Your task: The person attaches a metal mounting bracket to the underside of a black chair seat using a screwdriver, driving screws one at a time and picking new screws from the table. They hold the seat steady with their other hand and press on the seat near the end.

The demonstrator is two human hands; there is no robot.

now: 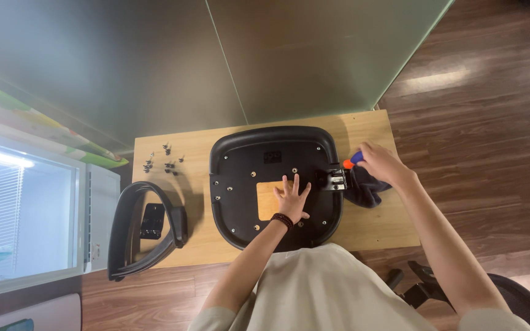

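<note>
**Two hands at an upturned chair seat**

While the left hand (292, 197) lies flat with fingers spread, grasping nothing, on the underside of the black chair seat (276, 184), the right hand (380, 163) is clenched around the screwdriver (352, 160), whose blue and orange handle shows at the thumb side. The seat rests upside down on the wooden surface (369, 227), directly under the left hand, whose palm sits at the edge of a rectangular opening in the shell. Between the two hands, a metal bracket (335, 179) sits at the seat's edge, just beside the screwdriver tip. A dark cloth-like piece (366, 189) lies under the right hand. Well to the left of the left hand stand loose screws (164, 163), and nearer the person a curved black armrest frame (139, 230) overhangs the surface edge.
</note>
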